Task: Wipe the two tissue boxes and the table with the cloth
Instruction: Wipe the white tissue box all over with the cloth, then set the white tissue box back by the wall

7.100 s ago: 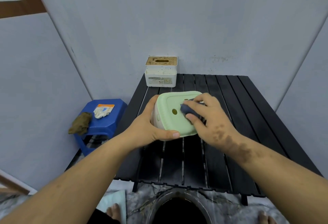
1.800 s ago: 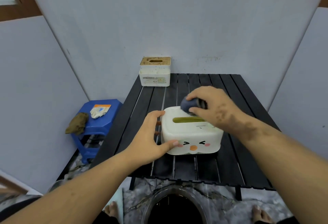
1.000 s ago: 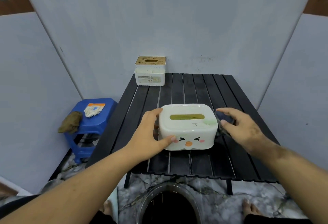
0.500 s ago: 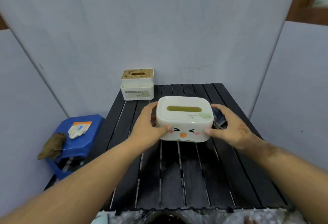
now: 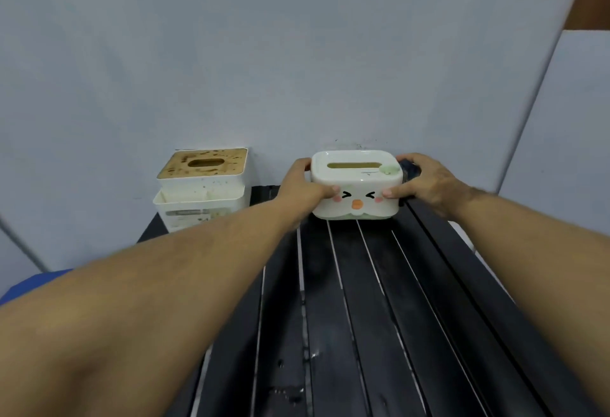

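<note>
- My left hand [image 5: 302, 185] grips the left end of the white tissue box with the face [image 5: 356, 185], thumb on its front.
- My right hand [image 5: 425, 184] grips its right end, the dark cloth [image 5: 409, 169] tucked between my fingers and the box.
- This box is at the far edge of the black slatted table [image 5: 363, 317].
- The stained tissue box [image 5: 202, 185] stands left of it, well apart.

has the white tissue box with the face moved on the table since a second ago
Yes. The white face tissue box has gone from mid-table toward the back wall, now level with the brown-topped tissue box, held between the left hand and right hand.
</note>
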A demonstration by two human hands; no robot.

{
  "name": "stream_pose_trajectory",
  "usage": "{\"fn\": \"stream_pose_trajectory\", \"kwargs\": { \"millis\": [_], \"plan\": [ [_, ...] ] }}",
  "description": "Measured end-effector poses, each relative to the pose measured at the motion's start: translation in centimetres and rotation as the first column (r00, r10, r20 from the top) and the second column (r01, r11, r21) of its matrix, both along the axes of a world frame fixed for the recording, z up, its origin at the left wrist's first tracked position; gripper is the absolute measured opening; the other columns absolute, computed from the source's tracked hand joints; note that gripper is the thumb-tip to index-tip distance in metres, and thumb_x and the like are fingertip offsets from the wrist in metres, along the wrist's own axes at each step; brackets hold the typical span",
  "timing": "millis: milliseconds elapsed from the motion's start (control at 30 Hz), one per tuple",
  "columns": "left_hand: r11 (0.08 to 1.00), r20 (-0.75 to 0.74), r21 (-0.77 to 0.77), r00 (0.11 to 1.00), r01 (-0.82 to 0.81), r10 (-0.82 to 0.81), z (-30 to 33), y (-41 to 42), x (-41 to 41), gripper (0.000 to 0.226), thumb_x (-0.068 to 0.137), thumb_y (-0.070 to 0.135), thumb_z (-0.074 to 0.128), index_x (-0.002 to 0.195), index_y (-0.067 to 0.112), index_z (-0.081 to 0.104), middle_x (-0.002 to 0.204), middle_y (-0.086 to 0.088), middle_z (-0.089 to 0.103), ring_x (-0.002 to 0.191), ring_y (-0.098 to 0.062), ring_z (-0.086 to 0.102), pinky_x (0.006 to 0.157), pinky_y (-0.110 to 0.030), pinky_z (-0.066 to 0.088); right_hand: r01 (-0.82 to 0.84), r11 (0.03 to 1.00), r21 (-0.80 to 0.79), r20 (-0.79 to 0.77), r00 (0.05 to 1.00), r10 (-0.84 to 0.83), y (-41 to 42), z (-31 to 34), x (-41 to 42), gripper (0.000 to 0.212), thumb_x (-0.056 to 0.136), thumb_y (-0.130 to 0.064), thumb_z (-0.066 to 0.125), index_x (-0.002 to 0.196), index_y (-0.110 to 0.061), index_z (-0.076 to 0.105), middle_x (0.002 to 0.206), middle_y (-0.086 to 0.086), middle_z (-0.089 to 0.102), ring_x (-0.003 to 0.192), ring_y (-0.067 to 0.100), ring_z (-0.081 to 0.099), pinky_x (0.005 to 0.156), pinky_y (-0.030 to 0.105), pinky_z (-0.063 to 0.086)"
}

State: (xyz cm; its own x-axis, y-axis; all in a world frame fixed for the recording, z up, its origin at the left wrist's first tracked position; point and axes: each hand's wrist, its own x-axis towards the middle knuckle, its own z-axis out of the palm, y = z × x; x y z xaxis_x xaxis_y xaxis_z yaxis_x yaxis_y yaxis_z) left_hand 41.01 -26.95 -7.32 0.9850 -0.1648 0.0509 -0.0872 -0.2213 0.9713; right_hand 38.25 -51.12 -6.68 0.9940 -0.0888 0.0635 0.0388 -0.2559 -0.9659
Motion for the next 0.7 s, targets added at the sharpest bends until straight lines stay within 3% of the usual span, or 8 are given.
{"fn": "stream_pose_trajectory", "kwargs": {
  "millis": [133, 300, 367, 467, 533, 600, 633, 700],
  "plan": [
    [1.0, -0.009, -0.004, 1.0, -0.017, 0.017, -1.3, -1.1, 2.4, 0.077, 0.079, 0.001, 0.082, 0.144, 0.022, 0.045, 0.128, 0.003, 0.056, 0.119, -0.024, 0.057, 0.095, -0.036, 0.054, 0.005, 1.0, 0.023, -0.004, 1.0, -0.005, -0.9, -1.2, 2.6, 0.067, 0.063, 0.012, 0.08, 0.122, -0.005, 0.055, 0.115, 0.009, 0.062, 0.103, 0.022, 0.061, 0.088, 0.047, 0.056],
    [0.999, 0.022, -0.003, 0.999, -0.039, 0.039, -1.9, -2.1, 3.4, 0.073, 0.083, 0.006, 0.08, 0.144, 0.022, 0.044, 0.135, 0.001, 0.054, 0.118, -0.021, 0.058, 0.094, -0.036, 0.056, 0.1, 0.992, 0.082, -0.032, 0.995, -0.098, -1.8, -2.0, 4.3, 0.06, 0.07, 0.02, 0.06, 0.123, -0.007, 0.055, 0.121, 0.017, 0.057, 0.107, 0.038, 0.059, 0.084, 0.054, 0.054],
    [0.999, 0.031, 0.02, 0.999, -0.037, 0.036, -1.7, -2.3, 3.0, 0.072, 0.084, 0.009, 0.081, 0.145, 0.022, 0.044, 0.139, 0.0, 0.052, 0.119, -0.022, 0.058, 0.098, -0.039, 0.057, 0.206, 0.977, 0.052, -0.036, 0.978, -0.204, -1.6, -2.1, 4.2, 0.054, 0.074, 0.017, 0.057, 0.122, -0.008, 0.055, 0.116, 0.014, 0.057, 0.096, 0.033, 0.06, 0.084, 0.048, 0.055],
    [0.998, 0.029, 0.062, 0.999, -0.022, 0.021, -1.0, -2.0, 2.2, 0.067, 0.09, 0.014, 0.077, 0.147, 0.016, 0.041, 0.135, 0.003, 0.051, 0.11, -0.017, 0.055, 0.079, -0.023, 0.053, 0.343, 0.934, -0.099, 0.028, 0.939, -0.342, -1.9, -1.5, 3.2, 0.044, 0.076, 0.009, 0.059, 0.115, -0.011, 0.058, 0.099, 0.004, 0.057, 0.092, 0.024, 0.056, 0.089, 0.045, 0.055],
    [0.989, 0.063, 0.142, 0.997, -0.042, 0.034, -0.4, -1.0, 1.3, 0.071, 0.094, 0.022, 0.074, 0.152, 0.013, 0.034, 0.136, 0.003, 0.047, 0.116, -0.018, 0.052, 0.081, -0.017, 0.048, 0.381, 0.919, -0.099, 0.106, 0.923, -0.371, -1.9, -0.2, 2.1, 0.041, 0.075, 0.009, 0.058, 0.111, -0.012, 0.059, 0.088, 0.001, 0.058, 0.084, 0.026, 0.059, 0.085, 0.051, 0.056],
    [0.973, 0.125, 0.219, 0.991, -0.069, 0.042, 0.3, 0.9, 0.1, 0.078, 0.094, 0.029, 0.075, 0.157, 0.016, 0.03, 0.152, 0.002, 0.042, 0.131, -0.02, 0.049, 0.099, -0.029, 0.049, 0.375, 0.923, -0.089, 0.191, 0.916, -0.353, -1.3, 1.9, 0.7, 0.049, 0.074, 0.011, 0.058, 0.118, -0.01, 0.058, 0.09, -0.001, 0.058, 0.081, 0.025, 0.062, 0.079, 0.048, 0.058],
    [0.966, 0.163, 0.246, 0.986, -0.076, 0.036, 0.8, 2.3, -0.6, 0.078, 0.093, 0.031, 0.075, 0.157, 0.018, 0.031, 0.153, 0.002, 0.042, 0.131, -0.018, 0.049, 0.099, -0.031, 0.05, 0.345, 0.934, -0.091, 0.227, 0.921, -0.317, -0.5, 2.9, -0.1, 0.054, 0.073, 0.012, 0.058, 0.123, -0.009, 0.057, 0.096, 0.001, 0.059, 0.085, 0.024, 0.062, 0.077, 0.045, 0.059],
    [0.948, 0.242, 0.298, 0.97, -0.107, 0.033, 1.8, 5.5, -2.1, 0.071, 0.093, 0.032, 0.074, 0.153, 0.021, 0.038, 0.143, 0.005, 0.048, 0.119, -0.013, 0.054, 0.084, -0.023, 0.05, 0.248, 0.963, -0.106, 0.281, 0.936, -0.21, 1.9, 4.9, -1.4, 0.059, 0.072, 0.011, 0.059, 0.125, -0.013, 0.058, 0.109, 0.004, 0.059, 0.1, 0.024, 0.061, 0.079, 0.042, 0.059]
  ]
}}
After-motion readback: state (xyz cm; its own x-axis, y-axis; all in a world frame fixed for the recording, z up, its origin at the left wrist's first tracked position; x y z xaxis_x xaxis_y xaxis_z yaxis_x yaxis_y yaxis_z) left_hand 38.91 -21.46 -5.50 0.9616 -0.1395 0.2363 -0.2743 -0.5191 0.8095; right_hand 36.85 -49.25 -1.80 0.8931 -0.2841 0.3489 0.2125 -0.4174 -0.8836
